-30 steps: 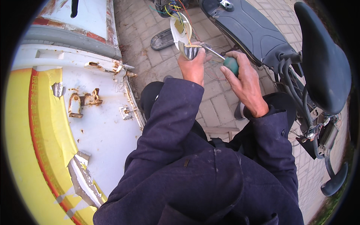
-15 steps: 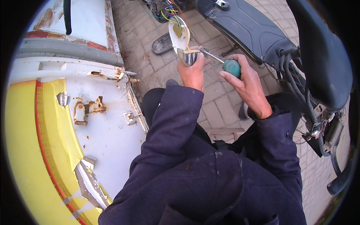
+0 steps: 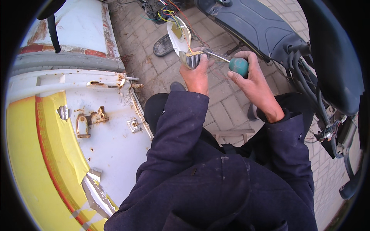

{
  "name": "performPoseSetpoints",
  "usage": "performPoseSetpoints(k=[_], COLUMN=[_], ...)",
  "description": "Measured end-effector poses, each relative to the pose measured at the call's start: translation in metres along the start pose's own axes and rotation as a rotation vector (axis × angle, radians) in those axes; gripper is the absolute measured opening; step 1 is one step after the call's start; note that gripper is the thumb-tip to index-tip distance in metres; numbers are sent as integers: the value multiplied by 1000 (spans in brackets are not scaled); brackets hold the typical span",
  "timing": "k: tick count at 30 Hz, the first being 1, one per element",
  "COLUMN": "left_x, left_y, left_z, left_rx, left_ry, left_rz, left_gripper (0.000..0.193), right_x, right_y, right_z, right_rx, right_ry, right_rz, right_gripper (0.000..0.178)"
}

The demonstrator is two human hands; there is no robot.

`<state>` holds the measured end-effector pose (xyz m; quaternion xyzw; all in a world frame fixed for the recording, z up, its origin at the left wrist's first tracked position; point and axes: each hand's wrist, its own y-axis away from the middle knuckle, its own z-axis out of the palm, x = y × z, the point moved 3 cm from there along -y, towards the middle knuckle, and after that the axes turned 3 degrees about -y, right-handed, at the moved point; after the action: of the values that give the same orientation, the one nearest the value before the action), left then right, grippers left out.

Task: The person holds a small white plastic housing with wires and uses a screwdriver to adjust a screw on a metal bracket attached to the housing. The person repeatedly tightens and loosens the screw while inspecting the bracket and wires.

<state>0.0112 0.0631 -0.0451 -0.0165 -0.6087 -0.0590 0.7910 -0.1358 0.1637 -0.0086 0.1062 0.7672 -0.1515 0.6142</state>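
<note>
My left hand is closed around a small part with a ribbed, silvery face and a yellow strip along its top edge, which looks like a light unit. Thin wires run up from it past a white oval shell. My right hand grips a screwdriver by its round green handle, thumb on one side and fingers over the other. The metal shaft points left and meets the part beside my left fingertips. What the tip touches there is too small to make out.
A dark scooter body lies beyond my hands, its black seat at the right. Loose coloured wires hang from a black assembly at the top. A dark oval pad rests on the paving. Rusty white metal panels stand left.
The view has shifted slightly, so the surroundings sit a little differently. Both hands keep their grips, and the screwdriver stays against the part.
</note>
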Motion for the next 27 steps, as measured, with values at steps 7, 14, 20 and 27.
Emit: performPoseSetpoints(k=[7,14,20,27], left_x=[-1,-1,-2,-1], left_y=[2,1,2,2], left_z=[1,-1,0,0], left_rx=[-16,4,-2,14], left_ry=[-37,-25,-30,-19], left_rz=[-9,12,13,15], left_gripper=[34,34,34,36], right_x=[-10,-18,-11,-14], right_y=[0,4,3,2], right_z=[-12,-3,-12,-5], right_rx=[-59,24,-21,98], right_ry=[-91,133,16,119], right_rz=[332,-19,249,-73], right_gripper=[48,53,50,50])
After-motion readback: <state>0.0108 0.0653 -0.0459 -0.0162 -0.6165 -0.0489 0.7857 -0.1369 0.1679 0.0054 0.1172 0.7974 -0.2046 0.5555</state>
